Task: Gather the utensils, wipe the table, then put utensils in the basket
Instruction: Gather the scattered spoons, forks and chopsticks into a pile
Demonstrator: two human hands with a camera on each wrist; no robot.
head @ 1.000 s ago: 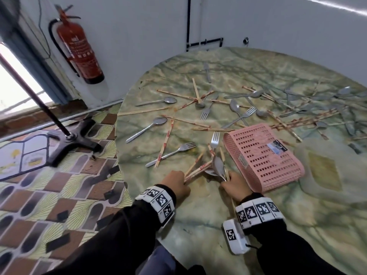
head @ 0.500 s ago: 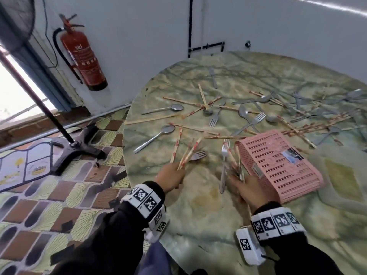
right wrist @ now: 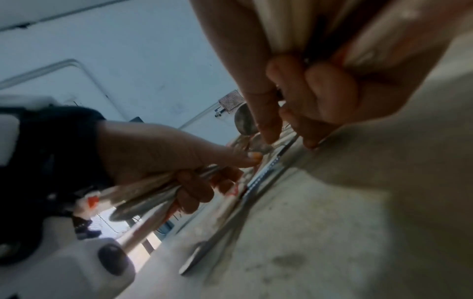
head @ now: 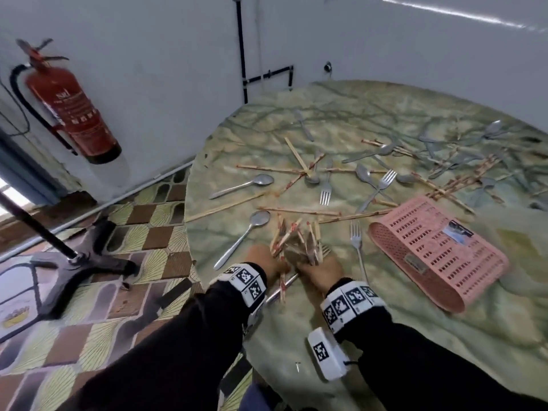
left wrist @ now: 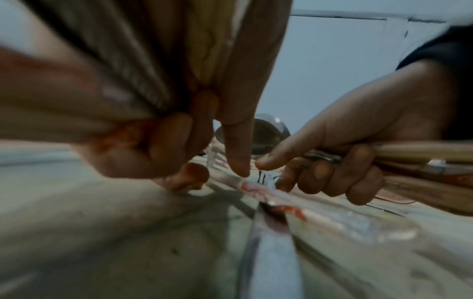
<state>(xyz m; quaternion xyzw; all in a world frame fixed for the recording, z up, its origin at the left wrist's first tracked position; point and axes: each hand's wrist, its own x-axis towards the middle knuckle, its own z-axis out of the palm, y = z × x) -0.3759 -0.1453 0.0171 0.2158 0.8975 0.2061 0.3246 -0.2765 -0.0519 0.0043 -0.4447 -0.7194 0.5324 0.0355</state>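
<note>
A pale wall backs the scene, with a red extinguisher (head: 71,105) hung at the far left above a patterned tile floor; right of it stands a round table (head: 385,336) with a glossy green marbled top, hard and smooth, so metal likely skids on it. Near its front edge the left hand (head: 265,261) is curled round a fan of chopsticks (head: 284,237) and some steel handles; the left wrist view shows its forefinger stretched down toward pieces lying on the top. Just beside it, the right hand (head: 318,272) grips its own bundle of wooden sticks and cutlery, forefinger likewise pointing down; the two bundles meet between the hands. A spoon (head: 241,238) lies just left of them and a fork (head: 357,247) just right, both loose on the table. Further right the pink basket (head: 436,247) lies tipped on its side, a light perforated plastic shell with nothing visible in it; beyond it more spoons, forks and sticks lie scattered toward the back. The chopsticks look light, stiff and slightly grippy, with red print; the steel pieces look heavier, slick and thin, prone to sliding out of a loose fist; they are probably best taken mid-handle, all ends pointing one way.
</note>
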